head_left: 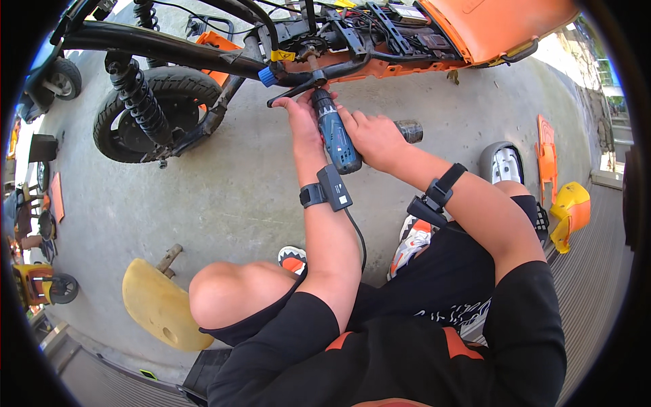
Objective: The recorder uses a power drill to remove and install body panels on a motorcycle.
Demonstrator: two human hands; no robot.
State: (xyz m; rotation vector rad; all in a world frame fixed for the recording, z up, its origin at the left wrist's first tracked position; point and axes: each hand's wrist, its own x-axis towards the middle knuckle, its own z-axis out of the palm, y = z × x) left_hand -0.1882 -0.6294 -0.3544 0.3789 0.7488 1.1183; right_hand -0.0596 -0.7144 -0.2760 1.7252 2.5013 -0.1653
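Observation:
A blue and black cordless drill (337,139) points up and away at the underside of a scooter frame (203,57). Its chuck is close to a metal bracket (314,76) on the frame. My right hand (374,138) is wrapped round the drill's grip, and the battery end sticks out past it. My left hand (306,125) lies along the left side of the drill's front. Its fingers curl behind the chuck and are partly hidden, while the thumb reaches out by a black metal lever (291,93). The drill's tip and whatever it touches are hidden.
The scooter's wheel (159,115) and shock absorber (139,98) stand to the left. Orange body panels (498,27) cover its right end. On the floor are a yellow stool seat (163,305), a grey fender (502,163), and orange (546,156) and yellow (571,214) panels.

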